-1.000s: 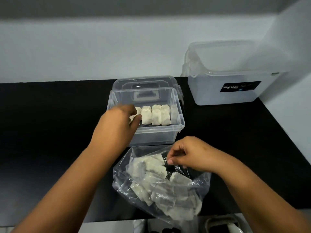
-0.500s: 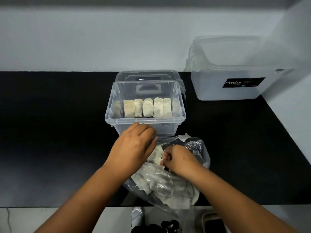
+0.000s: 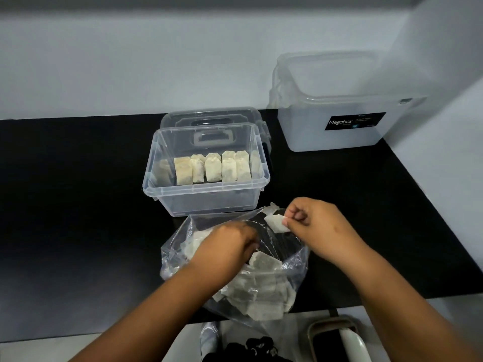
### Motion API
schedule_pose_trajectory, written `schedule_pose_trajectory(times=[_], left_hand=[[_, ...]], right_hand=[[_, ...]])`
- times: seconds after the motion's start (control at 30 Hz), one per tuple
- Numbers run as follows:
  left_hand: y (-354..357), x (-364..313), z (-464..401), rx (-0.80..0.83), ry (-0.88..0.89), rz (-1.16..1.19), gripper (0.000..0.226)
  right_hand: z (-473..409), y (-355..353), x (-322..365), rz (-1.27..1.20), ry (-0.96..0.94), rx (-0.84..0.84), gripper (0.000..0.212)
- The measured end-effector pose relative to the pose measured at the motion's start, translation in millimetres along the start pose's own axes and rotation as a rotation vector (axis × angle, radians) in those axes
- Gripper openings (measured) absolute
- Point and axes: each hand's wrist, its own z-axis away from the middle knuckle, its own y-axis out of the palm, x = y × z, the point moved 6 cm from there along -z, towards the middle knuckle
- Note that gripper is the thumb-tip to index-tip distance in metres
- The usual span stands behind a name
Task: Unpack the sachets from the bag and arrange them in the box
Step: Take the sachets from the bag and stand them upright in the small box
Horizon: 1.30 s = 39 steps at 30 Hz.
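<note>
A clear plastic bag (image 3: 172,253) with several pale sachets (image 3: 261,296) lies open on the black counter, in front of a clear box (image 3: 206,190). Inside the box several sachets (image 3: 213,169) stand upright in a row. My left hand (image 3: 227,248) reaches into the bag's mouth, fingers curled among the sachets; its grip is hidden. My right hand (image 3: 313,222) pinches one sachet (image 3: 275,223) by its end, just above the bag's far rim.
The box's lid (image 3: 209,118) stands behind it. A larger frosted container (image 3: 337,137) labelled Megabox sits at the back right by the wall. The black counter's front edge (image 3: 104,333) runs near me; dark objects lie below it.
The left hand went from the box back into the bag. The right hand lifted a sachet out toward the bag's far rim. The row in the box gained one sachet.
</note>
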Motion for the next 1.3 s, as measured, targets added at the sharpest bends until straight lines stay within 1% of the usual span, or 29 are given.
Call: schedule_pose_trajectory(times=[0.1, 0.17, 0.27, 0.5, 0.6, 0.73, 0.8, 0.9, 1.03, 1.17, 1.3], left_hand=[[23.7, -1.1, -7.7, 0.150, -0.037, -0.053, 0.009], [32.8, -1.2, -10.7, 0.208, -0.047, -0.092, 0.010], [35.8, -1.1, -13.7, 0.227, -0.038, -0.099, 0.012], [35.7, -3.3, -13.1, 0.251, -0.026, -0.070, 0.006], [35.6, -6.2, -11.8, 0.248, 0.001, -0.100, 0.005], [25.6, -9.4, -6.9, 0.209, 0.008, -0.060, 0.008], [16.3, -8.1, -4.6, 0.212, -0.040, 0.034, 0.014], [-6.3, -5.3, -4.9, 0.191, -0.091, 0.140, 0.016], [-53.4, -5.7, -10.1, 0.092, -0.112, 0.186, 0.022], [-111.0, -2.8, -19.6, -0.019, -0.128, 0.188, 0.025], [-163.9, 17.1, -32.0, -0.142, -0.162, 0.145, 0.022]], right_hand=[[5.5, -5.0, -8.0, -0.025, 0.011, 0.000, 0.008], [8.2, -4.1, -11.2, -0.031, 0.013, 0.008, 0.007], [11.5, -0.8, -13.0, -0.039, 0.014, 0.016, 0.005], [12.3, 6.4, -10.5, -0.064, -0.005, 0.032, 0.005], [11.7, 7.3, -7.3, -0.063, -0.013, 0.024, 0.006], [12.1, 3.8, -3.5, -0.070, -0.026, 0.022, 0.004], [12.5, -2.9, 0.1, -0.091, -0.040, 0.013, 0.004], [11.6, -19.6, 12.0, -0.117, -0.085, 0.005, 0.008], [1.4, -53.5, 37.8, -0.179, -0.180, 0.004, 0.007], [-22.2, -86.0, 68.4, -0.261, -0.263, -0.051, 0.004], [-59.7, -92.7, 103.7, -0.176, -0.319, -0.098, 0.006]])
